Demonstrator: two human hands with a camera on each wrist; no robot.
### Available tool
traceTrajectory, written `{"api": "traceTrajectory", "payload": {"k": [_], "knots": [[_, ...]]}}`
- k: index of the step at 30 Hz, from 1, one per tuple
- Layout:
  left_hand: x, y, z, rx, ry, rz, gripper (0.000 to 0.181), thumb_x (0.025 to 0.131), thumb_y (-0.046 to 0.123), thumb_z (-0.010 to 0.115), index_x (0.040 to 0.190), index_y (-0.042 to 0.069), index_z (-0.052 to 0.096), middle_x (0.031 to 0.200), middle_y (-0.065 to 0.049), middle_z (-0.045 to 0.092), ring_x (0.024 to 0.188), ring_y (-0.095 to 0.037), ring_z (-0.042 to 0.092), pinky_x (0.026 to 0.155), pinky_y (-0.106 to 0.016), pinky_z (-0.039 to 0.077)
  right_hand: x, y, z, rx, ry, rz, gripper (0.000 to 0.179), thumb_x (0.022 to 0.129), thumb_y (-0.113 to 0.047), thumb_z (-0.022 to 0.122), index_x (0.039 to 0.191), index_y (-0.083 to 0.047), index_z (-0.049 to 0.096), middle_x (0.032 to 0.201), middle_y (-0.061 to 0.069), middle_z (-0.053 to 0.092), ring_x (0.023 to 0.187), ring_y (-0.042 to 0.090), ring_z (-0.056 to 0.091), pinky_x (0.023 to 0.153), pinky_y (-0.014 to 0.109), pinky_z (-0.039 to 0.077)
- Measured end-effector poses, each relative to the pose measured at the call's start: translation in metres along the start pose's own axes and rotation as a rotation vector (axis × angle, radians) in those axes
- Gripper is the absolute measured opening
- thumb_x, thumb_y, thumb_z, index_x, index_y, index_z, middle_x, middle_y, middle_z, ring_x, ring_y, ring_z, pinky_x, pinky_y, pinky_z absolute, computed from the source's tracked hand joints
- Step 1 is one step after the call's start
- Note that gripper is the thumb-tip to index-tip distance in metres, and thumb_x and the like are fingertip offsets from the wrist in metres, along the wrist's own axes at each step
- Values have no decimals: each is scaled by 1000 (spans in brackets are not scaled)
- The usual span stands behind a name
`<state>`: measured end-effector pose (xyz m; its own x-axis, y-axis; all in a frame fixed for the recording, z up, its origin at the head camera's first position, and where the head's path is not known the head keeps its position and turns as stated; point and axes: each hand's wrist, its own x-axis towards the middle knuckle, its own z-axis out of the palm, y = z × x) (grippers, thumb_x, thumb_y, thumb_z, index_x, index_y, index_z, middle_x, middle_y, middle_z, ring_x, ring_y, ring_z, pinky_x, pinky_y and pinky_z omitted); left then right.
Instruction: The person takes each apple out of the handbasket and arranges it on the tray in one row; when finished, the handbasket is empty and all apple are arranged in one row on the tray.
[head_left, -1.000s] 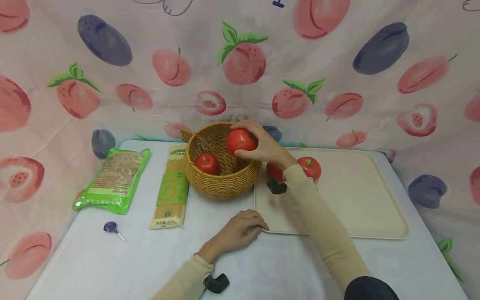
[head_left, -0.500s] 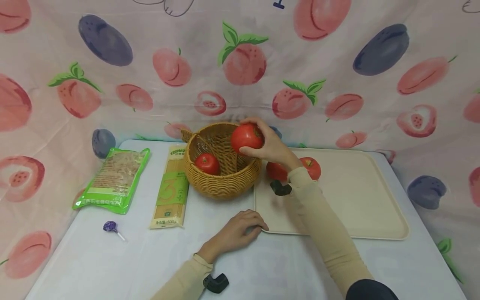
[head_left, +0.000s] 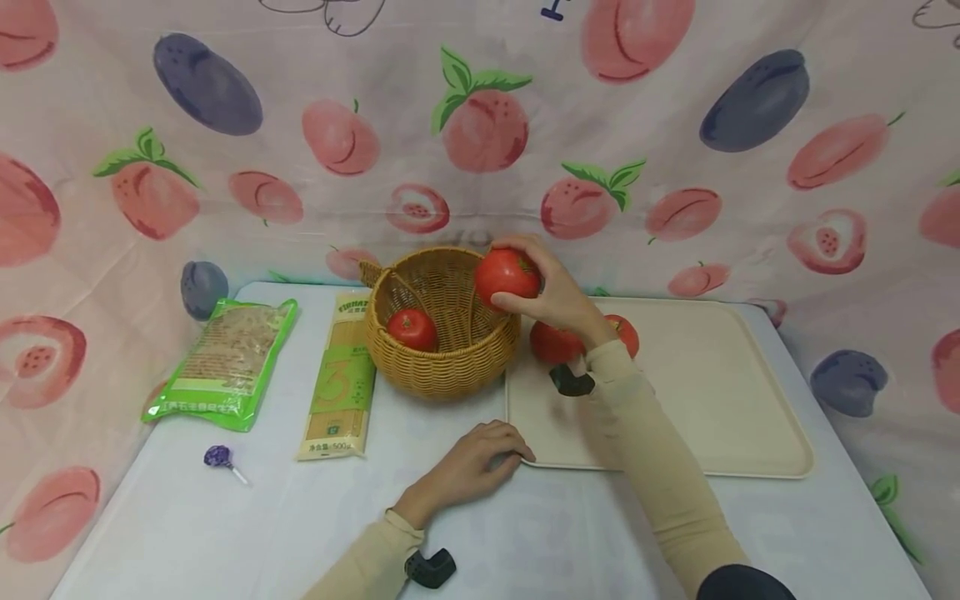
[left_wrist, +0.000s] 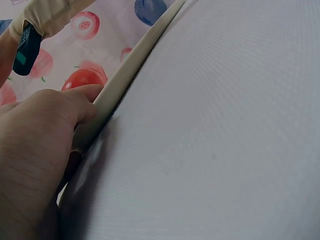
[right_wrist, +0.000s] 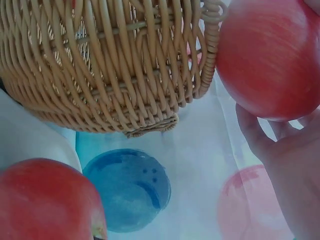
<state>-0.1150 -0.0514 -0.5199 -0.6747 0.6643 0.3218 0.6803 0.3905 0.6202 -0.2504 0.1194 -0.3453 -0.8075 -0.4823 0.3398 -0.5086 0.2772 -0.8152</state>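
My right hand [head_left: 553,292] grips a red tomato [head_left: 506,277] at the right rim of the wicker basket [head_left: 442,373], its thumb below and fingers behind. Close up in the right wrist view, the tomato [right_wrist: 272,60] is beside the basket's woven wall [right_wrist: 115,65]. Another tomato [head_left: 412,330] lies inside the basket, on the left. At the near left corner of the beige tray [head_left: 712,400], my left hand [head_left: 472,462] holds the edge; the left wrist view shows its fingers over the rim [left_wrist: 120,85]. Two red fruits [head_left: 555,343] sit on the tray, partly hidden by my right arm.
Left of the basket lies a flat noodle pack [head_left: 337,379]. Farther left are a green-edged food bag [head_left: 225,362] and a purple lollipop [head_left: 219,457]. A fruit-print cloth [head_left: 360,217] hangs behind the white table [head_left: 300,525].
My right hand has moved rightward with the tomato, from over the basket's opening to its right rim. The left hand stays at the tray corner.
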Motion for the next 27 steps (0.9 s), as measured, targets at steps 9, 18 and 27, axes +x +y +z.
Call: {"api": "traceTrajectory", "payload": {"k": [9, 18, 27], "knots": [[0, 0, 0, -5, -4, -9, 18, 95, 18, 54, 104, 28, 67, 103, 18, 62, 105, 0, 54, 91, -24, 43, -10, 4, -7, -29, 41, -29, 61, 78, -11, 75, 133, -14, 48, 136, 6, 45, 120, 17, 45, 98, 47, 43], [-1, -1, 1, -10, -1, -8, 19, 95, 17, 54, 104, 28, 67, 103, 18, 62, 104, 1, 54, 90, -25, 43, -20, 12, -12, -62, 90, -34, 59, 78, -10, 75, 131, -8, 49, 135, 5, 43, 121, 18, 43, 97, 49, 42], [0, -1, 0, -18, -8, -4, 19, 95, 17, 55, 105, 27, 67, 103, 17, 62, 104, 0, 54, 92, -25, 43, -35, 17, -12, -56, 98, 56, 59, 79, -13, 74, 132, -16, 49, 132, 3, 44, 119, 20, 45, 96, 52, 44]]}}
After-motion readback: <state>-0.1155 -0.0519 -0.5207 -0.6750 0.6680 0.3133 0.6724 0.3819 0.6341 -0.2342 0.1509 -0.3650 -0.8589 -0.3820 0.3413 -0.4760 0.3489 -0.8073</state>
